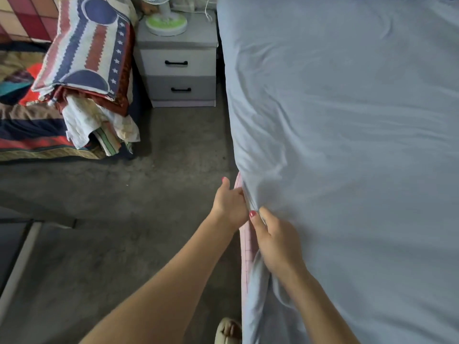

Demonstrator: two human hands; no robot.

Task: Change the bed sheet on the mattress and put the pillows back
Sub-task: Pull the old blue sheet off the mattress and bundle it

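Two hands: both at the mattress (pixel 244 247) side edge
Left hand (pixel 229 202): fingers curled against that pink edge, gripping the sheet's hem
Right hand (pixel 275 240): pinching the sheet
Bed sheet (pixel 347 135): pale blue, spread over the mattress top

One sheet (pixel 347 120), two hands, one nightstand (pixel 177 60) with two drawers, perhaps two pillows (pixel 84 45).

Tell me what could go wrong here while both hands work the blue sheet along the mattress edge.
1. The blue sheet is still wrinkled; tucking now may lock the creases in.
2. The left hand and right hand grip one short stretch, so a hard pull might drag the sheet off the far side.
3. The pink mattress edge still shows, so the sheet could slip back out.
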